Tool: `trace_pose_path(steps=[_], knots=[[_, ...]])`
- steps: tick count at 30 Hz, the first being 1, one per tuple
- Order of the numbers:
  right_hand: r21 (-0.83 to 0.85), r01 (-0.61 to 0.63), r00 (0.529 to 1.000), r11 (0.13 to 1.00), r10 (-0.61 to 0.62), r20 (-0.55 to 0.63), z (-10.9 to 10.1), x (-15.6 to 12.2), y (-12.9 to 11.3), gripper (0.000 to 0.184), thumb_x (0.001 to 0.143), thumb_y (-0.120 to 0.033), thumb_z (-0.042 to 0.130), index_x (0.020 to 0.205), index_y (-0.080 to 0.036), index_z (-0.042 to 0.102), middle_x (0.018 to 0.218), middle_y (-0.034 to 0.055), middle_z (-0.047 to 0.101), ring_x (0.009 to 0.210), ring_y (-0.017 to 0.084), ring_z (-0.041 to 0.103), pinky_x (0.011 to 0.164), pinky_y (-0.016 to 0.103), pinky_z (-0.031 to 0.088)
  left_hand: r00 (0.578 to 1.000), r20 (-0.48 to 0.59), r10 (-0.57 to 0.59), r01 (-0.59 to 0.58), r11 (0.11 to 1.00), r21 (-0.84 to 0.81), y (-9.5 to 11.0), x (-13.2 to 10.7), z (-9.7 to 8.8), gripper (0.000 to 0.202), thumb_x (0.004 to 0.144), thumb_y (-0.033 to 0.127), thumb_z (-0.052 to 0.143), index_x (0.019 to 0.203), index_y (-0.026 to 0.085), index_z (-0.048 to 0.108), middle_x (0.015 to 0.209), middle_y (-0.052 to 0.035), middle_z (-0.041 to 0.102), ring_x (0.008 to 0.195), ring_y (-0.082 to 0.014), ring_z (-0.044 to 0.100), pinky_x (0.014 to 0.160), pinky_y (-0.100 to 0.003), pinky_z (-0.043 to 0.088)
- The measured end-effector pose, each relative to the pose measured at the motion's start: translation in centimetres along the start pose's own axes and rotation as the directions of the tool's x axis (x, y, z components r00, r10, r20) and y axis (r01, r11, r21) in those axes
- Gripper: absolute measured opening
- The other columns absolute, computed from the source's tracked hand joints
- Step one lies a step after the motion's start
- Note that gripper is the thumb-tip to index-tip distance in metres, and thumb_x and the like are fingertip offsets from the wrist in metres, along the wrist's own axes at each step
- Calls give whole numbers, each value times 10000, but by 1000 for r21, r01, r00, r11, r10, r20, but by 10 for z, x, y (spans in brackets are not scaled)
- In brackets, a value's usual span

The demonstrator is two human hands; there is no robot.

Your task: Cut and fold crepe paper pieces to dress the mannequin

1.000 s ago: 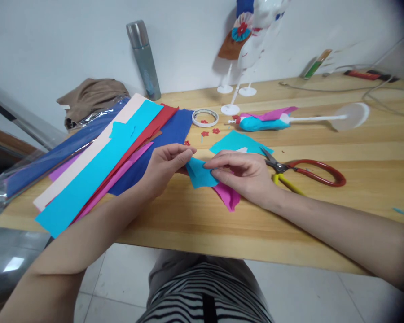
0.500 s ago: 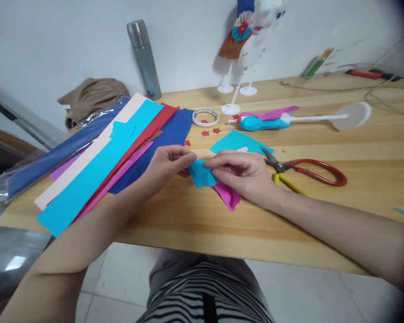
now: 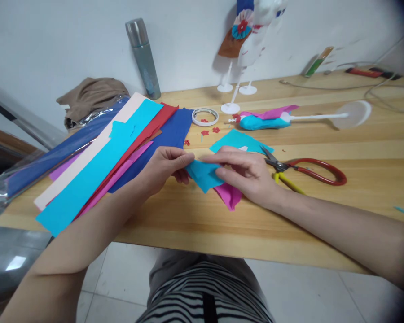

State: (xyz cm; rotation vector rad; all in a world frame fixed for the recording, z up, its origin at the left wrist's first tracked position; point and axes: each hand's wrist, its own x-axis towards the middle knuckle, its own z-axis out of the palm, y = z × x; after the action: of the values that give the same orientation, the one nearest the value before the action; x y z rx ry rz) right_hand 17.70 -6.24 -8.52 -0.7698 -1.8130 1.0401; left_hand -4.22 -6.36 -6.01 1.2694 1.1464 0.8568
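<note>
A small turquoise crepe paper piece point(image 3: 204, 176) is held above the near part of the table. My left hand point(image 3: 170, 165) pinches its left corner between thumb and fingers. At its right side, the thumb of my right hand point(image 3: 247, 172) rests in front of the paper, with the forefinger stretched along its top edge. Beneath the right hand lies a magenta crepe paper piece point(image 3: 229, 197), partly covered. Just beyond, a larger turquoise sheet point(image 3: 235, 140) lies flat. Scissors point(image 3: 283, 167) with red handles sit right of my right hand, next to a yellow-handled tool point(image 3: 291, 184).
Coloured crepe strips point(image 3: 101, 166) are piled at left. Behind are a roll of tape point(image 3: 205, 117), small red paper flowers point(image 3: 216, 130), a paper-dressed figure on a white stand point(image 3: 265, 121) lying down, and upright white stands point(image 3: 230, 108). A grey flask point(image 3: 143, 63) leans against the wall.
The turquoise piece has turned and spread so a pointed corner hangs down. My right forefinger has moved left along its top edge, and its thumb has shifted slightly right. My left hand keeps its pinch.
</note>
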Motion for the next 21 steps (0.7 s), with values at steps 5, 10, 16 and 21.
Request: trace_pose_path(steps=[5, 10, 16, 21], knots=[[98, -97, 995, 990, 99, -14, 0, -1, 4, 361, 883, -619, 667, 1008, -311, 808, 959, 67, 776, 908, 290, 695, 862, 477, 552, 999, -17, 47, -46, 998, 38, 0, -2, 2, 416, 698, 556, 835, 603, 166, 727, 504, -36, 664, 441, -111, 581, 466, -205, 461], [60, -149, 988, 987, 146, 52, 2, 3, 6, 409, 870, -659, 662, 805, -272, 775, 884, 63, 782, 868, 283, 708, 815, 439, 559, 994, -56, 94, -89, 993, 82, 0, -4, 7, 353, 763, 477, 798, 634, 153, 740, 518, -33, 667, 449, -101, 567, 484, -206, 469], [-1, -171, 984, 985, 171, 54, 5, 4, 3, 493, 868, -677, 654, 628, -247, 654, 640, 22, 635, 630, 194, 570, 613, 343, 473, 993, -67, 96, -91, 993, 71, -1, -5, 11, 340, 745, 466, 803, 631, 154, 730, 524, -26, 667, 452, -102, 578, 475, -204, 467], [-22, -176, 983, 984, 177, 41, 7, 5, 4, 555, 884, -651, 645, 538, -236, 520, 553, -7, 478, 538, 144, 427, 541, 319, 366, 992, -50, 116, -110, 989, 102, 0, -7, 11, 372, 742, 488, 810, 616, 149, 722, 497, -24, 651, 442, -98, 568, 468, -199, 459]])
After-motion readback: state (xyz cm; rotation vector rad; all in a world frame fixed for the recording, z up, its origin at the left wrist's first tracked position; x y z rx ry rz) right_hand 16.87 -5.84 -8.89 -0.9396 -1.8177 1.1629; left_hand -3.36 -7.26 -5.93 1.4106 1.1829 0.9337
